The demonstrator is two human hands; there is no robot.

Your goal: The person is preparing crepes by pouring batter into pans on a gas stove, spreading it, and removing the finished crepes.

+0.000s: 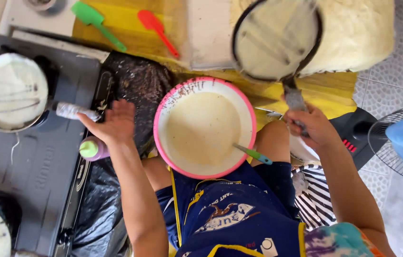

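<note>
Two hands flank the pink-rimmed bowl [205, 127], edges untouched.

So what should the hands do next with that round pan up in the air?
Probably bring the pan in the right hand back to the stove. It is lifted, tilted and looks bare inside, while the left hand is open near the other pan's handle.

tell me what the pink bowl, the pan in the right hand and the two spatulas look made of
Bowl: likely plastic, matte pink rim, white inside, holding pale batter. Pan, held by the right hand: seemingly metal, dark rim, pale coated face, grey handle. Green spatula and red spatula: probably plastic or silicone, with uniform bright colour.
</note>
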